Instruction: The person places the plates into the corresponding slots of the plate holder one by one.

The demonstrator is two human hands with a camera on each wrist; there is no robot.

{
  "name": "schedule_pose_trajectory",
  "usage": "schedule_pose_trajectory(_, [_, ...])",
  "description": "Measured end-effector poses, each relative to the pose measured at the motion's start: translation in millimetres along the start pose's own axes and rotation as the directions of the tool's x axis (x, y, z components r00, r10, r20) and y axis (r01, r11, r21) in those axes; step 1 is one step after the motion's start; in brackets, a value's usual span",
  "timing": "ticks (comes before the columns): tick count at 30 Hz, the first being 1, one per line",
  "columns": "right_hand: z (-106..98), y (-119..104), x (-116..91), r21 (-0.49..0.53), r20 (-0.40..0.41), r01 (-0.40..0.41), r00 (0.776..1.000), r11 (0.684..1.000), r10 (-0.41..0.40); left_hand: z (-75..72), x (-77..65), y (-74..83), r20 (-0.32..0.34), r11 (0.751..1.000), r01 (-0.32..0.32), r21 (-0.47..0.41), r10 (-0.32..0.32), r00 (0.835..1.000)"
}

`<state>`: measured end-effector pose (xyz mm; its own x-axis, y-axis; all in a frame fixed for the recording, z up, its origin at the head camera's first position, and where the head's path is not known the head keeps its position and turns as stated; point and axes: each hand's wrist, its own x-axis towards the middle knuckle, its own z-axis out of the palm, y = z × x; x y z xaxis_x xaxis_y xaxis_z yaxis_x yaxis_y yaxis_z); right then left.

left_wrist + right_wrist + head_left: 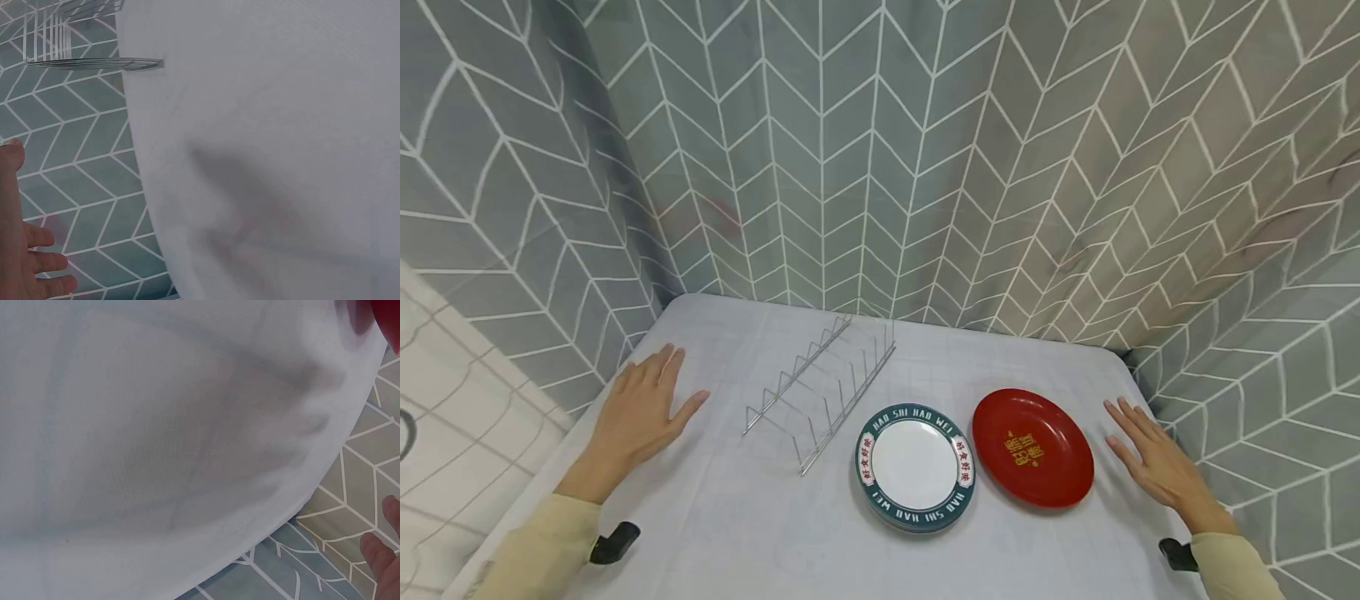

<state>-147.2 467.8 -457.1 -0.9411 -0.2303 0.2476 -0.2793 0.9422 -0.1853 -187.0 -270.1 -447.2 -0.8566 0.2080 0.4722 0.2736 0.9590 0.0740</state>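
Centrally: wire rack (848, 409), green-rimmed plate (915, 464), red plate (1033, 448), presumably grouped for reach between left hand (636, 412) and right hand (1160, 465) (fingers extended, grasping nothing).

Wire rack (100, 64) cropped in left wrist view, red plate (390, 320) in right

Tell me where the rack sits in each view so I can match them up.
Head: rack on the table, a little left of and below the picture's centre.
Left wrist: rack in the top left corner, cut off at the top.
Right wrist: not in it.
Shared landmark: the chevron curtain, beyond the table's edge in all three.
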Motion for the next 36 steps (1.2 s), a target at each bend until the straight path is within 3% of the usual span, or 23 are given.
schedule_pose_trajectory(9, [2,-7,4,0.004,-0.011,0.014,1.0,1.0,-0.014,0.8,-2.6,-0.8,-0.007,0.999,0.026,-0.025,-0.026,1.0])
schedule_pose_trajectory(16, [0,-38,11,0.053,-0.022,-0.005,1.0,0.999,0.006,-10.6,-3.1,32.5,-0.186,0.982,-0.008,-0.19,-0.028,0.982])
schedule_pose_trajectory(20, [1,-53,11,0.05,-0.02,-0.01,1.0,0.999,0.011,-10.7,1.0,51.9,-0.242,0.97,-0.058,-0.235,-0.001,0.97])
schedule_pose_trajectory(25, [4,-86,7,0.079,-0.143,0.059,0.989,0.995,-0.048,-2.5,-2.4,72.3,-0.337,0.95,-0.155,-0.272,0.057,0.94])
schedule_pose_trajectory(29, [12,-135,-3,0.123,-0.196,0.096,0.978,0.988,-0.07,13.1,-7.1,90.0,-0.428,0.926,-0.247,-0.285,0.108,0.897])
schedule_pose_trajectory(33, [24,-182,-13,0.219,-0.108,-0.024,0.993,0.976,0.049,27.6,-8.4,101.9,-0.474,0.901,-0.308,-0.306,0.136,0.87])
schedule_pose_trajectory(36, [35,-207,-16,0.35,0.033,-0.2,0.979,0.915,0.202,36.7,-8.4,105.9,-0.476,0.885,-0.324,-0.336,0.137,0.869])
